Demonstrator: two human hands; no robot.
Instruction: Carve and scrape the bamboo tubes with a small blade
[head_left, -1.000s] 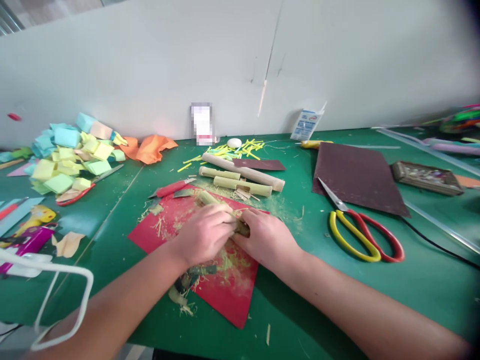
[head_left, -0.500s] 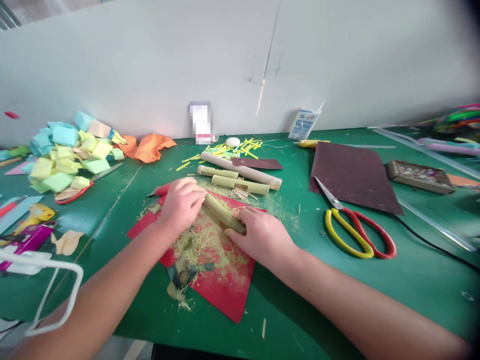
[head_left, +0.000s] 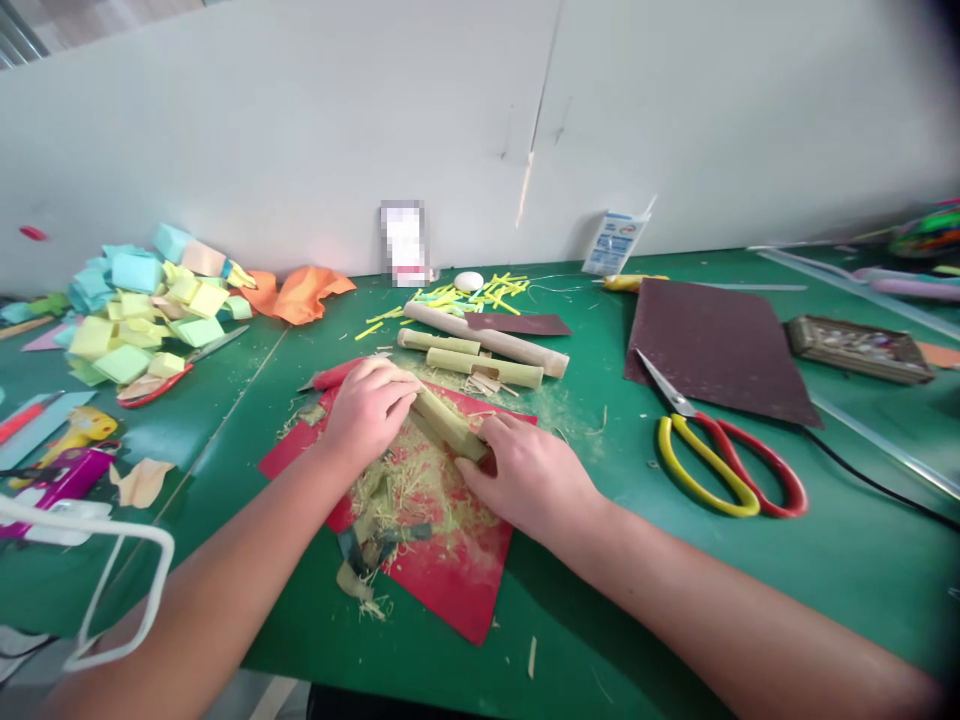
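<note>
A pale green bamboo tube [head_left: 450, 422] lies slanted between my two hands, low over a red sheet [head_left: 450, 580]. My left hand [head_left: 373, 402] is closed round its far left end, and that end is hidden by the fingers. At the near right end, my right hand [head_left: 525, 465] grips the tube with thumb below and fingers over it. Fibrous shavings [head_left: 397, 480] and dust cover the sheet, along with dark scraps [head_left: 367, 550]. Two shorter bamboo pieces, one of them notched [head_left: 495, 366], and a longer pale stick [head_left: 487, 335] lie just beyond.
Right of my hands are large scissors [head_left: 712, 440] with yellow and red handles, partly on a dark brown sheet [head_left: 712, 345]. Folded paper pieces [head_left: 142, 305] pile up at left, near a yellow glue gun [head_left: 86, 425]. A white frame [head_left: 161, 580] overlaps my left forearm. A grey wall stands behind.
My whole view has shifted slightly, so things sit a little further right. Both hands keep their hold on the bamboo tube, with hardly any movement over the sheet.
</note>
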